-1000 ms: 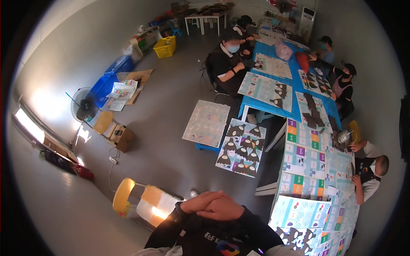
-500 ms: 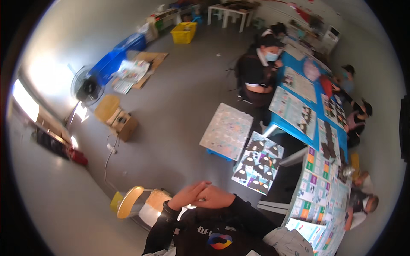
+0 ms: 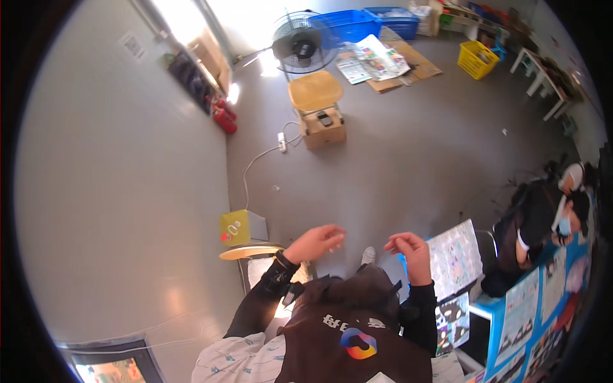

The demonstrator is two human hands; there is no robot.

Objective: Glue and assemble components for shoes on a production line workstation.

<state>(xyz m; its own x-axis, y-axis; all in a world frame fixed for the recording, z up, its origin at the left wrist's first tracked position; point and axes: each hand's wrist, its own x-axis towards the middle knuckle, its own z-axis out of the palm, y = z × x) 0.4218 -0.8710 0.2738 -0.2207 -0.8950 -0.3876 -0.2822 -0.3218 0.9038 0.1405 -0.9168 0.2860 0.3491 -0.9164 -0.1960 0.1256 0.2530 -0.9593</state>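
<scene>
In front of my body, both hands are raised and apart, above the grey floor. My left hand (image 3: 316, 243) is open and holds nothing, its fingers loosely bent toward the right. Dark bands circle its wrist, over a black sleeve. My right hand (image 3: 412, 256) is open too, with slightly curled fingers and nothing in it. Closest to the right hand is a stool topped with a patterned sheet (image 3: 454, 258). Below the left hand, a chair with a wooden back (image 3: 252, 251) stands against the wall side. A light shoe (image 3: 368, 255) shows between my hands.
A yellow chair (image 3: 316, 90) stands by a cardboard box (image 3: 324, 131); a white cable (image 3: 248, 175) runs along the floor. Behind are a fan (image 3: 302, 48), blue bins (image 3: 348, 29) and a yellow basket (image 3: 477, 60). A masked person (image 3: 533, 220) sits by the blue table (image 3: 495, 306) at right.
My hands have come apart from being clasped. The view has turned left, so the tables and people now sit at the right edge and the wall fills the left.
</scene>
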